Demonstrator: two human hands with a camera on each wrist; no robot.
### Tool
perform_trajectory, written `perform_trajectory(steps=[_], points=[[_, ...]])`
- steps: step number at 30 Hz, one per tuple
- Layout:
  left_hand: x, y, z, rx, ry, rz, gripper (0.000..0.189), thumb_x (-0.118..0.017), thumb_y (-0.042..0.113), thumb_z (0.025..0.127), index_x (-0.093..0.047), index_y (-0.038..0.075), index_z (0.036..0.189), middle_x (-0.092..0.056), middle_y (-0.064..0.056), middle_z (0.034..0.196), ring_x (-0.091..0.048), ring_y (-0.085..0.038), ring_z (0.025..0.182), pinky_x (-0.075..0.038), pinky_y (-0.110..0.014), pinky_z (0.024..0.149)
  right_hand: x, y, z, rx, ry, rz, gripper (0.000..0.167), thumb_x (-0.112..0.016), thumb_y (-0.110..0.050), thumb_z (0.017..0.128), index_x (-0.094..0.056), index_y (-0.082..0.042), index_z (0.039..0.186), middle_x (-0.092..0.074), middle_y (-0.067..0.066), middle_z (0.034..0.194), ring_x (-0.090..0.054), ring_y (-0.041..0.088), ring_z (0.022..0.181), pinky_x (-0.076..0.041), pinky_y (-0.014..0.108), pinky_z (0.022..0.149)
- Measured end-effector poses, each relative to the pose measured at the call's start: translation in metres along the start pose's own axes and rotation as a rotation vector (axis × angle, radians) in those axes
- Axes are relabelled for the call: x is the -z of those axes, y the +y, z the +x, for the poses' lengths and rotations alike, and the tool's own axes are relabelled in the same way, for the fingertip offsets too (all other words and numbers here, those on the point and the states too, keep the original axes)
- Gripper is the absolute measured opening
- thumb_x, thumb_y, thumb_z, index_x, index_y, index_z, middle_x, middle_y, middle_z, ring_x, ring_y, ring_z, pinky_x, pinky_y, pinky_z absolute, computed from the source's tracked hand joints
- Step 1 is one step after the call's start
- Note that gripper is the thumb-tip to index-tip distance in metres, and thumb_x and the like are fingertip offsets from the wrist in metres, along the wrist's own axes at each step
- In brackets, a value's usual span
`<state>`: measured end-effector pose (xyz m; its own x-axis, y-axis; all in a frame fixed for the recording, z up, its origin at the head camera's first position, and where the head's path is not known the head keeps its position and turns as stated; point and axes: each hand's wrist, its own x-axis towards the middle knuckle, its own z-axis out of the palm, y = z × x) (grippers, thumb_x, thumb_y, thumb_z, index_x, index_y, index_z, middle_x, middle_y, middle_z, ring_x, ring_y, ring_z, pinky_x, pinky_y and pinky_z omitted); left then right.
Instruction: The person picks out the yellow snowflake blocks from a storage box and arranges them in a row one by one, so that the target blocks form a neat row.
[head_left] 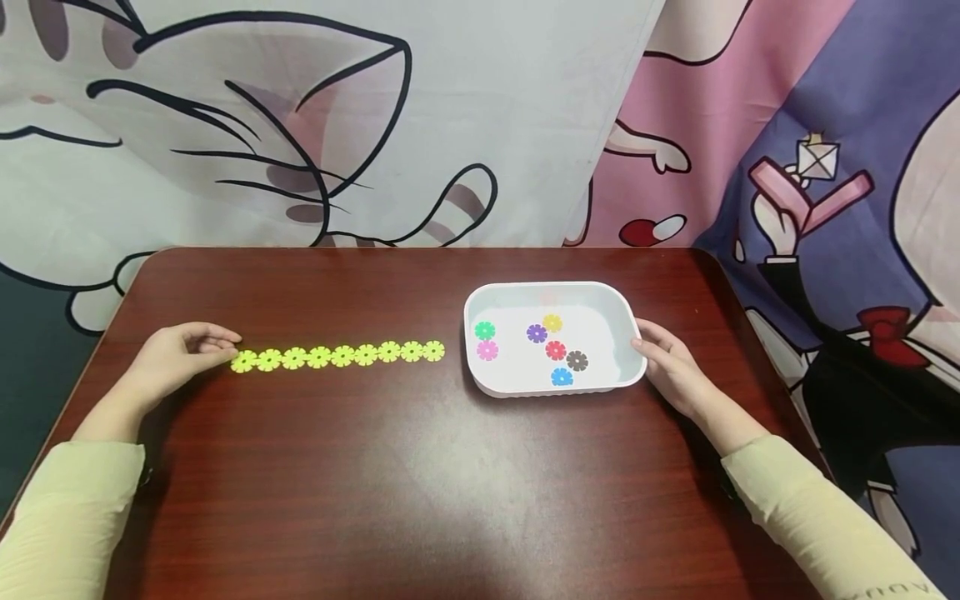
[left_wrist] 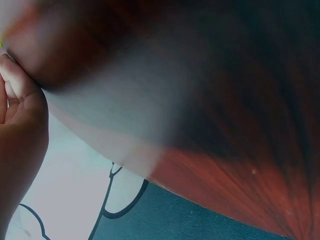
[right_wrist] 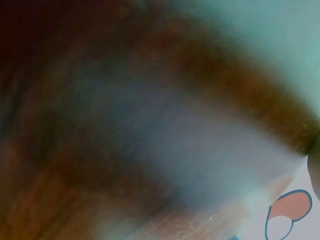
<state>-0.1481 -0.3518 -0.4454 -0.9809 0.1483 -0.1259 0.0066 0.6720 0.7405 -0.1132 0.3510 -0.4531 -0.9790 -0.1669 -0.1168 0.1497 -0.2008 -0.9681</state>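
A row of yellow-green flower-shaped discs (head_left: 342,356), joined edge to edge, stretches across the left half of the table. My left hand (head_left: 180,354) pinches the disc at its left end between thumb and fingers; in the left wrist view only part of that hand (left_wrist: 20,107) shows at the left edge. At the right, a white plastic tray (head_left: 555,290) stands on the table. My right hand (head_left: 675,371) grips its right rim, thumb on top. Inside lie loose flower discs, among them a green one (head_left: 485,331), a pink one (head_left: 487,350) and a blue one (head_left: 562,377).
The brown wooden table (head_left: 420,492) has rounded far corners. A cloth backdrop (head_left: 517,108) with cartoon drawings hangs right behind its far edge. The right wrist view is mostly blurred.
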Motion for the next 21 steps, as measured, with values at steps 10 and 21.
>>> perform_trajectory(steps=[10, 21], points=[[-0.001, 0.005, 0.004, -0.051, 0.043, 0.038, 0.028, -0.076, 0.011, 0.098, -0.072, -0.006, 0.119, -0.065, 0.034, 0.083, -0.06, 0.017, 0.078, -0.046, -0.005, 0.07, 0.009, -0.001, 0.001, 0.015, -0.035, 0.019, 0.035, -0.041, -0.001, 0.111, -0.062, -0.018, 0.134, -0.069, -0.005, 0.129, -0.066, 0.005, 0.117, -0.054, 0.019, 0.099], [-0.003, 0.037, 0.003, -0.097, 0.09, 0.07, 0.028, -0.077, 0.014, 0.098, -0.072, 0.001, 0.122, -0.065, 0.032, 0.087, -0.061, 0.016, 0.08, -0.045, -0.004, 0.072, 0.015, -0.013, -0.008, 0.089, -0.06, 0.046, 0.041, -0.039, 0.003, 0.11, -0.054, -0.007, 0.147, -0.068, -0.002, 0.14, -0.067, 0.008, 0.125, -0.056, 0.021, 0.1]])
